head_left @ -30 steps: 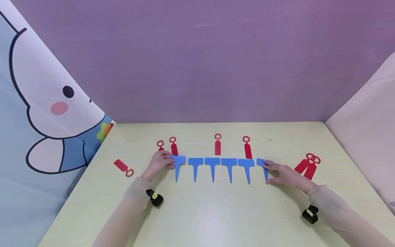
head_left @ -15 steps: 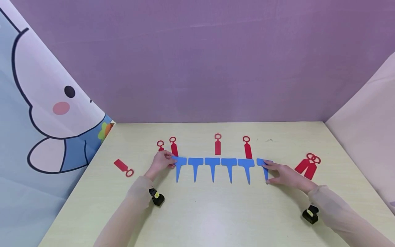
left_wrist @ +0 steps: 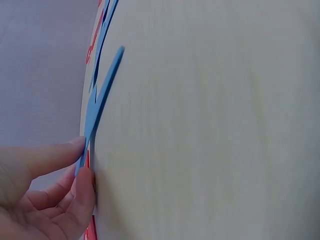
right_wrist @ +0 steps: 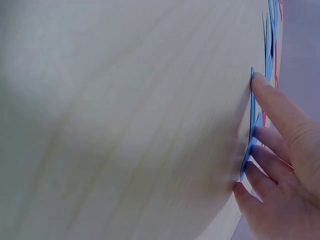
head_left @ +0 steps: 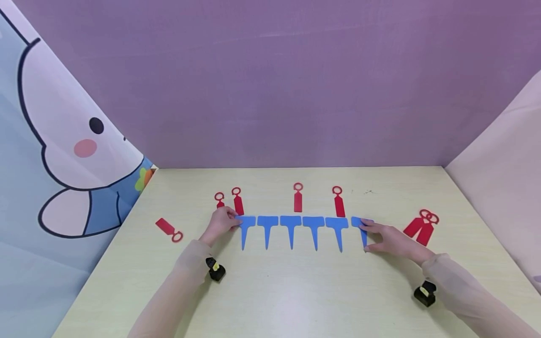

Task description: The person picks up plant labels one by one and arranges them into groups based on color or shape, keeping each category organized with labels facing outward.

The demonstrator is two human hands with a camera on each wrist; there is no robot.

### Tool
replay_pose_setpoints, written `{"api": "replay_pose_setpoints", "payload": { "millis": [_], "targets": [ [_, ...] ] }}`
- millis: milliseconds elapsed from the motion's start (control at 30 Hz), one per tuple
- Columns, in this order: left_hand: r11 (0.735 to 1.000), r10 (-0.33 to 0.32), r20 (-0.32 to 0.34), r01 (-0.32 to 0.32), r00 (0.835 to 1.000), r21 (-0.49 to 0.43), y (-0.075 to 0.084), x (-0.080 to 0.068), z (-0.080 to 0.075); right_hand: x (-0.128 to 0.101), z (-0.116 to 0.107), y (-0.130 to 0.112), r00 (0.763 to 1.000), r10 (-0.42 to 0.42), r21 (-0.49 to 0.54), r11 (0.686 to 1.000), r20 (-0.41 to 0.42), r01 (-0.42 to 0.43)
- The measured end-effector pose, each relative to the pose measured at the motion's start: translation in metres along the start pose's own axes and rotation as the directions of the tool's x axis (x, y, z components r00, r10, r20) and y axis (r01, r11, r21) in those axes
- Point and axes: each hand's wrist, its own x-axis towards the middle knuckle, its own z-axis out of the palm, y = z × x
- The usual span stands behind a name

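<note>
the left hand (head_left: 220, 223) pinches the head of the leftmost blue tag (head_left: 245, 227); the right hand (head_left: 390, 240) lies with straight fingers flat on the rightmost blue tag (head_left: 362, 225), likely steadying both ends of the row. in the head view six blue tags sit side by side on the tabletop (head_left: 296, 291), with red loop tags (head_left: 297, 197) behind them. the left wrist view shows the thumb (left_wrist: 82, 192) and a finger nipping the tag's edge (left_wrist: 97, 110). the right wrist view shows fingertips (right_wrist: 262, 87) pressing the tag (right_wrist: 251, 120) flat.

No legible text, label, brand, number or sign anywhere in view.
</note>
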Motion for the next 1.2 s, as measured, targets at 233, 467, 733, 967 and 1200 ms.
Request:
{"api": "replay_pose_setpoints", "payload": {
  "millis": [233, 467, 733, 967, 1200],
  "targets": [
    [0.999, -0.011, 0.009, 0.011, 1.000, 0.034, 0.002, 0.000, 0.001, 0.000, 0.000, 0.001, 1.000, -0.006, 0.004, 1.000, -0.001, 0.006],
    [0.997, 0.006, -0.001, -0.006, 1.000, 0.078, 0.004, -0.001, 0.001, 0.001, 0.000, 0.001, 1.000, -0.010, 0.002, 1.000, 0.000, 0.010],
    [0.994, 0.009, -0.012, -0.008, 1.000, 0.113, 0.007, -0.001, 0.001, 0.001, 0.000, 0.000, 1.000, -0.005, -0.006, 1.000, -0.003, 0.005],
    [0.994, -0.004, 0.003, 0.003, 1.000, 0.111, 0.008, -0.001, -0.003, 0.000, 0.000, -0.001, 1.000, -0.007, -0.001, 1.000, 0.002, 0.007],
    [0.995, -0.001, 0.039, -0.003, 0.999, 0.102, 0.010, -0.003, -0.019, 0.000, 0.000, -0.001, 1.000, 0.006, 0.007, 1.000, 0.009, -0.006]
  ]
}}
